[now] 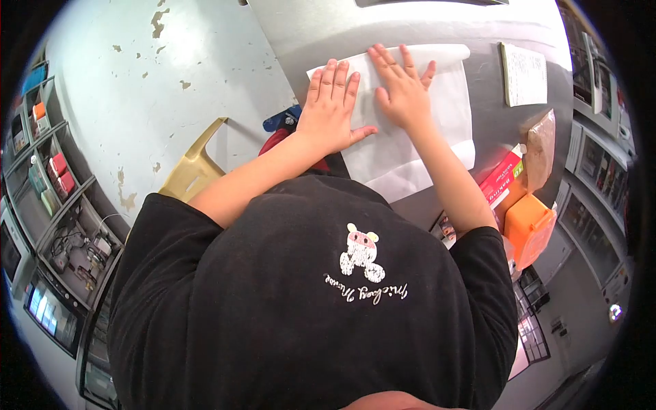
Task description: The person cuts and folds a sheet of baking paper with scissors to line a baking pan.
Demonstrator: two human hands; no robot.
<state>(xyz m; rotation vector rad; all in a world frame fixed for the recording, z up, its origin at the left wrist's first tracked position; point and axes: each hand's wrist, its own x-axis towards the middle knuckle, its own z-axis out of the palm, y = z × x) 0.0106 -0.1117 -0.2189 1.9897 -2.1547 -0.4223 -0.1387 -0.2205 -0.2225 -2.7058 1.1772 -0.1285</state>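
A white sheet of paper point(447, 102) lies on the grey tabletop point(488, 102), its far edge curled into a roll at the right. My left hand point(331, 113) rests palm down on the sheet's left part, fingers stretched out and thumb pointing right. To its right, my right hand point(404, 89) is flat on the upper middle of the sheet with its fingers spread. Neither hand holds anything. Creases run across the sheet's near right part.
A notepad with writing point(527, 75) is at the far right. Nearer are a brown packet point(540, 147), a red baking box point(503, 174) and an orange container point(529, 229). A yellow plastic chair point(195, 164) stands left. Shelves point(68, 160) line the far left.
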